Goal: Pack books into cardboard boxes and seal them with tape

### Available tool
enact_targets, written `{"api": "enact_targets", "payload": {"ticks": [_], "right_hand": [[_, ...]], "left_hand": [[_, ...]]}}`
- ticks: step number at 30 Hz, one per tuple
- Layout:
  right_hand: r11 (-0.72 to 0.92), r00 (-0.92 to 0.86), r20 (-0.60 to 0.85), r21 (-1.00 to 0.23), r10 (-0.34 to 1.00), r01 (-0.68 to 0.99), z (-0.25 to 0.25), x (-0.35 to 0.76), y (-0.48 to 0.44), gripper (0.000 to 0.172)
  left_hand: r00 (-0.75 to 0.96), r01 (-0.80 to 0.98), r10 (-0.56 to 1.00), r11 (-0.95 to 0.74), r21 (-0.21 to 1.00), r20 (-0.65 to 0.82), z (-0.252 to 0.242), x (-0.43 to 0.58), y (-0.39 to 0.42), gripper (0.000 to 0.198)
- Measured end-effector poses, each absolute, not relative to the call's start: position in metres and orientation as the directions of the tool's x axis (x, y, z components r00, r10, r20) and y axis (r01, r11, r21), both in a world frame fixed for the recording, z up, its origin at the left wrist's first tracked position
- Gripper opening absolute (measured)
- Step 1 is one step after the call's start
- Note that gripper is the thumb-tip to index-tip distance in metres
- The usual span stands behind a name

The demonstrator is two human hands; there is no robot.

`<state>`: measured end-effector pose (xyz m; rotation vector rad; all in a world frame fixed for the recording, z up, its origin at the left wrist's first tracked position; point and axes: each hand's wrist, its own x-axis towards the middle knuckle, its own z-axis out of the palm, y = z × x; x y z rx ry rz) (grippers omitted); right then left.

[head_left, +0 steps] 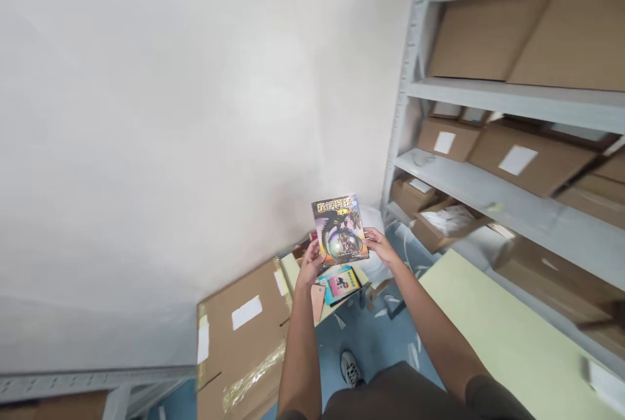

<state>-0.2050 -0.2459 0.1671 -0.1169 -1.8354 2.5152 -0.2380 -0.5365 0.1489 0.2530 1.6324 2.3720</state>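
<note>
A book (340, 230) with a colourful illustrated cover, a dark winged creature above a shiny globe, is held up in front of me. My left hand (311, 264) grips its lower left edge, thumb on the cover. At the right edge, my right hand (378, 244) pinches it with the fingers partly behind. Below the held book lie several others, among them a blue and pink booklet (343, 283) on a pale table surface. A salmon-coloured sheet or cover (318, 301) sits beside my left wrist.
A large taped cardboard box (244, 342) stands at the lower left against the white wall (195, 114). Grey metal shelving (512, 104) with cardboard boxes lines the right. A pale yellow-green table (508, 335) is at my right. Paper scraps (413, 355) litter the blue floor.
</note>
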Motion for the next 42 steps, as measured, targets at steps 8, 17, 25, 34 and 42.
{"api": "enact_targets", "payload": {"ticks": [8, 17, 25, 34, 42], "right_hand": [[-0.343, -0.930, -0.081, -0.938, 0.359, -0.051, 0.165, -0.048, -0.080, 0.052], [-0.372, -0.718, -0.144, -0.912, 0.682, -0.171, 0.163, 0.157, 0.041, 0.052], [-0.397, -0.581, -0.183, -0.879, 0.793, -0.264, 0.170, 0.231, 0.056, 0.060], [-0.210, -0.350, -0.102, -0.934, 0.931, -0.289, 0.186, 0.200, 0.037, 0.049], [0.095, -0.275, 0.113, -0.992, 0.955, -0.081, 0.197, 0.145, 0.024, 0.045]], "left_hand": [[-0.855, -0.139, 0.518, -0.175, 0.975, -0.029, 0.145, -0.188, -0.334, 0.067], [-0.551, -0.289, 0.831, -0.101, 0.952, -0.079, 0.128, -0.084, -0.124, 0.066], [-0.216, -0.426, 0.963, 0.056, 0.903, -0.162, 0.123, -0.049, -0.039, 0.077], [-0.336, -0.174, 0.940, 0.005, 0.985, -0.064, 0.126, -0.073, 0.006, 0.058], [0.077, -0.303, 0.989, -0.096, 0.948, 0.125, 0.165, -0.015, 0.030, 0.081]]}}
